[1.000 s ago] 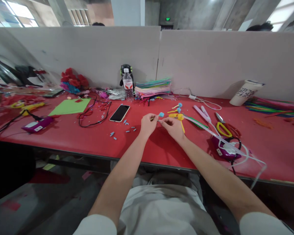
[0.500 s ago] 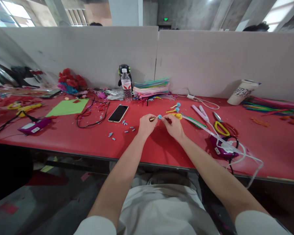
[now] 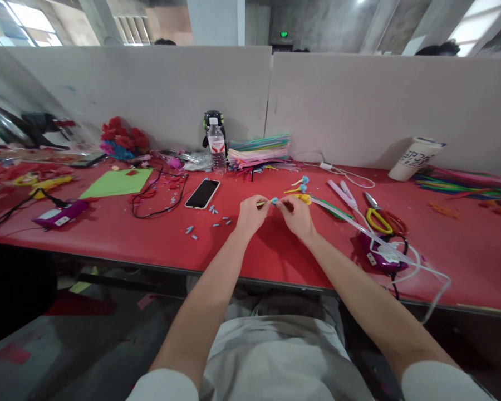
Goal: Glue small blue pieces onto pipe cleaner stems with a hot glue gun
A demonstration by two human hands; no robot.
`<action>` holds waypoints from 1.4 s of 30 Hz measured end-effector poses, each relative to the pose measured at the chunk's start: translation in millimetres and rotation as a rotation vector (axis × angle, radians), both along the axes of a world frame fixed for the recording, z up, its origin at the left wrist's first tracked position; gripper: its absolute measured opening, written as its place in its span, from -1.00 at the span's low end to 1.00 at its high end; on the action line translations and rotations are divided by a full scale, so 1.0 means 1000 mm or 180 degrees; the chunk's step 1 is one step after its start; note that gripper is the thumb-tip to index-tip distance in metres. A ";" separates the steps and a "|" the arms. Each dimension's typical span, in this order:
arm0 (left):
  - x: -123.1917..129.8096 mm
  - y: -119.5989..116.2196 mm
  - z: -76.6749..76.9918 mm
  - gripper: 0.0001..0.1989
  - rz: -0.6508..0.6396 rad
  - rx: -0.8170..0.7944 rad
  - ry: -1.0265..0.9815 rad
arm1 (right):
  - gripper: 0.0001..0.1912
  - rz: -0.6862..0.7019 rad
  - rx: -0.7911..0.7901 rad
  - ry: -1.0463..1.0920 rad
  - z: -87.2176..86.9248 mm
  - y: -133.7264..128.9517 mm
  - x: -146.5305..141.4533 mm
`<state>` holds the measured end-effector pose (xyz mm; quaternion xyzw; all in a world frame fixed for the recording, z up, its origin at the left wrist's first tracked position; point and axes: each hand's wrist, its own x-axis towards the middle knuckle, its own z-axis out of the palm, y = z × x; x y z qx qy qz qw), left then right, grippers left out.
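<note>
Between my fingertips, above the red table, is a small blue fuzzy flower [image 3: 274, 201] on a thin yellow stem. My left hand [image 3: 253, 214] is closed in a pinch on the flower's stem side. From the other side my right hand [image 3: 296, 216] pinches the blue part, its fingers closed. Just beyond my right hand lie similar blue flowers [image 3: 304, 180] with yellow stems. A yellow fuzzy piece [image 3: 304, 198] shows right behind that hand. Several short blue pieces [image 3: 216, 225] are scattered left of my left hand.
A phone [image 3: 202, 194] lies left of my hands, with a water bottle [image 3: 216, 146] and pipe cleaners [image 3: 259, 149] behind. To the right are a pink hair straightener [image 3: 343, 195], scissors [image 3: 379, 220], a purple power strip [image 3: 382, 257] with cords, and a tilted cup [image 3: 415, 159].
My fingertips have closed in further over the blue flower, so less of it shows. Both hands stay in nearly the same place; the view shifts slightly.
</note>
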<state>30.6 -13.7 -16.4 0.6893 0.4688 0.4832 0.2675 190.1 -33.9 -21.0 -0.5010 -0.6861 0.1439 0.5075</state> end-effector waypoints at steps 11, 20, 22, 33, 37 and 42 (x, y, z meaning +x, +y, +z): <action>-0.001 0.000 0.000 -0.88 0.0044 0.0107 0.0231 | -0.65 -0.0104 -0.0074 0.0009 0.001 -0.003 -0.002; -0.014 0.008 -0.001 -0.86 -0.0041 -0.0123 -0.0097 | -0.67 -0.0010 -0.0275 0.0564 0.001 -0.008 -0.007; -0.019 0.009 0.000 -0.85 -0.0236 -0.0299 -0.0128 | -0.66 0.0111 -0.0405 0.0618 0.001 -0.008 -0.009; -0.027 0.006 0.003 -0.83 -0.0443 -0.0349 0.0146 | -0.66 0.0232 -0.0641 0.0891 -0.001 -0.008 -0.012; -0.025 0.007 0.002 -0.84 -0.0443 -0.0220 0.0226 | -0.67 0.0152 -0.0616 0.0913 0.000 -0.008 -0.012; -0.025 0.007 0.001 -0.85 -0.0488 -0.0119 0.0299 | -0.69 0.0138 -0.0570 0.0818 0.000 -0.007 -0.012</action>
